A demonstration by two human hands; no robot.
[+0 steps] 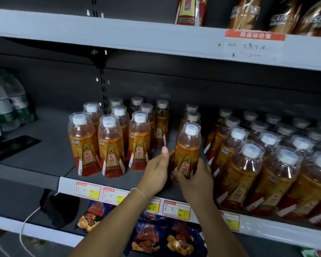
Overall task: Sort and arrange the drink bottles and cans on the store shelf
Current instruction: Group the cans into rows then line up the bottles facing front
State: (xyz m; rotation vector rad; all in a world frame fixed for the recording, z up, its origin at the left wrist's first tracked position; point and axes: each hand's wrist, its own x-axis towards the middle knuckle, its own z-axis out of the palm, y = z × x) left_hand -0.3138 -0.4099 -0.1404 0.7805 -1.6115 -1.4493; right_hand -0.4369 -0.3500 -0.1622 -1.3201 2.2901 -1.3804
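Two forearms rise from the bottom edge. The right hand (195, 176) curls round the base of an upright bottle (188, 145) at the centre of the frame. The left hand (156, 167) lies nearly flat against the bottle's left side. The neat rows (111, 151) stand left of it across a gap on the shelf (50, 145).

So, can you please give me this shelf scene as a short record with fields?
held item: orange drink bottle, upright at front of middle shelf
right hand: grips bottle's lower part
left hand: against bottle's left side, grip unclear
left group: same drink, short rows
right group: same drink, packed tightly
below: snack bags
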